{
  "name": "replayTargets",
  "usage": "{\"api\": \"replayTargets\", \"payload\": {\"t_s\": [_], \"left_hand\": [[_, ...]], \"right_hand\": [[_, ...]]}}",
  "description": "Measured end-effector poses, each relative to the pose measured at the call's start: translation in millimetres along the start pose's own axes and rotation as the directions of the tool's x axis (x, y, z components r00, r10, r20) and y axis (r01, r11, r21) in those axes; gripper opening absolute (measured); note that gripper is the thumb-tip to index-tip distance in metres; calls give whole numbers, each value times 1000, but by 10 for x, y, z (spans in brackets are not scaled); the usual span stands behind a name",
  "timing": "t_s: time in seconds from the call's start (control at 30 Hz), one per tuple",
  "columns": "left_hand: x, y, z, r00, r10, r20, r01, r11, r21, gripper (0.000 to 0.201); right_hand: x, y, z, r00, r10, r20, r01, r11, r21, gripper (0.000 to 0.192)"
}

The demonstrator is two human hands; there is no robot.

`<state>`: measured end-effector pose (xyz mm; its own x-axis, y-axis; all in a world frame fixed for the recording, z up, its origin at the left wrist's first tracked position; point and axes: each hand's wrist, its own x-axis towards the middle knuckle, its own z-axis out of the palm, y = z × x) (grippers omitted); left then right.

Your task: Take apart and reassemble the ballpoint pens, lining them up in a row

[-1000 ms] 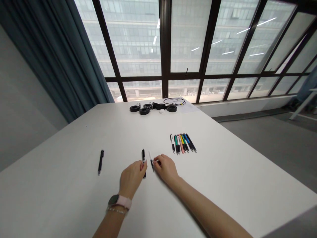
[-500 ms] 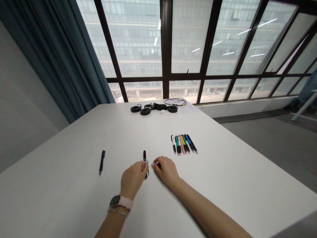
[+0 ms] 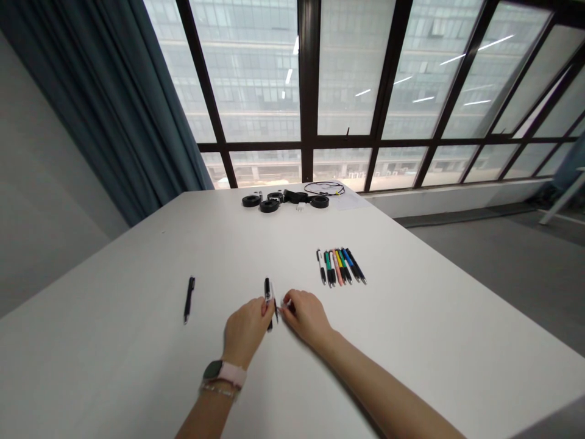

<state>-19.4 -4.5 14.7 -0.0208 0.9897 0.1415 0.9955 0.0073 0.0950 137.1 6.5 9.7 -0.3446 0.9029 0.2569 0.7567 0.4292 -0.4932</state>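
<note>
My left hand is closed around the middle of a black pen, whose two ends stick out above and below the fingers. Right beside that pen runs a thin, dark-tipped stick that looks like a pen refill, close to the left fingertips. My right hand rests on the table just to the right, thumb and fingers pinched together. Something small and pale shows at its fingertips, too small to name. Another black pen lies apart on the left.
A row of several coloured pens lies beyond my right hand. Black tape-like rolls, a looped black cable and a paper sheet are at the far end of the white table. Windows stand behind.
The thin stick has shifted slightly right, away from the black pen, and shows more between my hands. My hands have barely moved.
</note>
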Motion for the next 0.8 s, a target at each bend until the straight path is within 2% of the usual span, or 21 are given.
{"api": "replayTargets", "payload": {"t_s": [0.23, 0.57, 0.8], "left_hand": [[0, -24, 36, 1000, -8, -21, 7, 1000, -29, 37], [5, -49, 75, 995, -10, -96, 6, 999, -46, 36], [-9, -21, 37, 966, 57, -252, -76, 995, -67, 27]], "right_hand": [[3, 46, 48, 999, -10, -39, 11, 1000, 26, 6], [19, 118, 101, 990, 57, -126, -23, 966, 257, 16], [37, 100, 87, 988, 93, -121, -64, 972, 227, 20]]}}
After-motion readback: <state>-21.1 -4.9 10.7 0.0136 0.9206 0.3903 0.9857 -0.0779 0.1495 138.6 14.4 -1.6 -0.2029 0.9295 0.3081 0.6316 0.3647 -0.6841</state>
